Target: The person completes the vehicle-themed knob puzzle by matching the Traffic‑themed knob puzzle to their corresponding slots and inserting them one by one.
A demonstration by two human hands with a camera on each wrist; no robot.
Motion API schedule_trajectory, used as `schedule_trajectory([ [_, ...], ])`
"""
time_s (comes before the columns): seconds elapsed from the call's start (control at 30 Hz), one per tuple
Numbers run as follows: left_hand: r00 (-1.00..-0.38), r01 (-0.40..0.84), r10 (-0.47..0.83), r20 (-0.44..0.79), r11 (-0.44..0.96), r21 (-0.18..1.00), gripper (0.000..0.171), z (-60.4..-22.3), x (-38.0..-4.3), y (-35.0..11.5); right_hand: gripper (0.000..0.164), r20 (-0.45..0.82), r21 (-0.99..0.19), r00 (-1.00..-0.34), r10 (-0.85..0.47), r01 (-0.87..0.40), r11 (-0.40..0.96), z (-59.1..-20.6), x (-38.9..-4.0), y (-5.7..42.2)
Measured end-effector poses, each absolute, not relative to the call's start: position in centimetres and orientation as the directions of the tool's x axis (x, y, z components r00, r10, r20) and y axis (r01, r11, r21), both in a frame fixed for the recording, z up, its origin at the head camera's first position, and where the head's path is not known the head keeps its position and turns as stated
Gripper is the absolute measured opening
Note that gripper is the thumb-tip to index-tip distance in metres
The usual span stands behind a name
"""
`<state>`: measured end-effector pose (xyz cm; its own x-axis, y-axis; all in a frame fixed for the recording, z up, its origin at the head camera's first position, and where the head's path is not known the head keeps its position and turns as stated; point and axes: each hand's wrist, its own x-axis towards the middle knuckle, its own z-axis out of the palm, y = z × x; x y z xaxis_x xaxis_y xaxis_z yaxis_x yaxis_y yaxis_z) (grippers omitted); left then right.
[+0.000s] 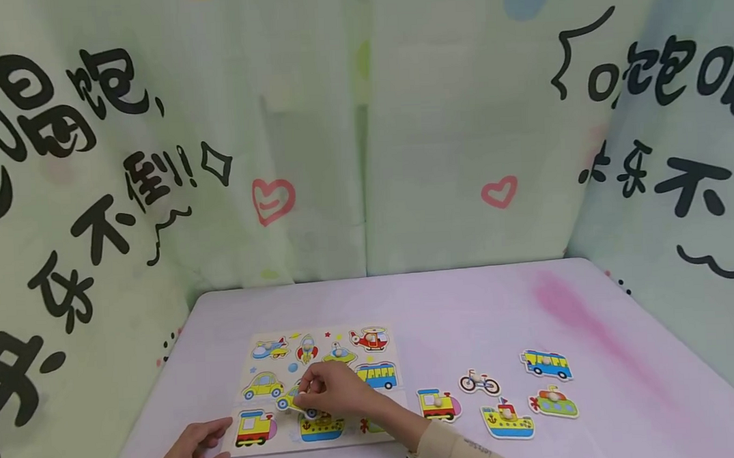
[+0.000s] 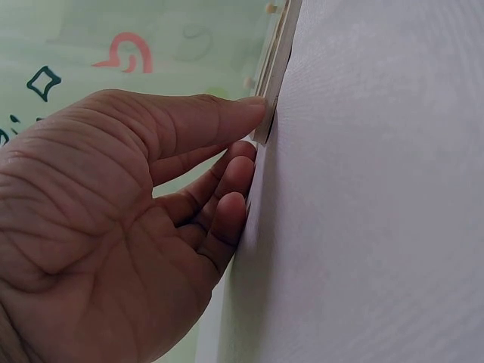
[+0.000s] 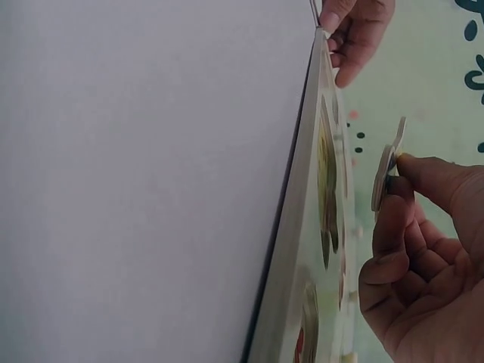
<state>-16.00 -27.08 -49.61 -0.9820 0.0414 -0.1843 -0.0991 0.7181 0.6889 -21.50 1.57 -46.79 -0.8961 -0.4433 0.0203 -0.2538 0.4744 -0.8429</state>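
The wooden peg puzzle board [image 1: 290, 447] lies on the table, printed with vehicles. My right hand [image 1: 337, 394] pinches a yellow car puzzle piece [image 1: 286, 401] above the board's middle. In the right wrist view the car piece [image 3: 385, 175] is edge-on between thumb and finger, raised off the board. My left hand [image 1: 195, 450] rests at the board's lower left corner. In the left wrist view its thumb touches the board edge [image 2: 271, 91], the other fingers loosely bent by the tabletop. The right hand hides part of the board's middle.
Right of the board lie loose pieces: a train [image 1: 438, 405], a bicycle [image 1: 479, 382], a ship [image 1: 508, 421], a bus [image 1: 546, 364] and a submarine [image 1: 554, 403]. Pale curtains with black writing surround the table [image 1: 469, 306] at back and sides.
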Motion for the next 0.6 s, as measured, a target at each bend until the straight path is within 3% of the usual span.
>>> schedule_trajectory([
  [0.33,-0.993,-0.027,0.055,-0.1,0.741,0.671,0.051,-49.3,-15.1,-27.0,0.014,0.041,-0.848,-0.886,-0.461,-0.275,0.453,-47.1,-21.9,0.5],
  [0.6,-0.992,-0.078,0.01,-0.125,0.729,0.68,0.049,-48.8,-14.6,-26.6,0.015,0.055,-0.824,-0.89,-0.452,-0.296,0.483,-47.5,-22.6,-0.5],
])
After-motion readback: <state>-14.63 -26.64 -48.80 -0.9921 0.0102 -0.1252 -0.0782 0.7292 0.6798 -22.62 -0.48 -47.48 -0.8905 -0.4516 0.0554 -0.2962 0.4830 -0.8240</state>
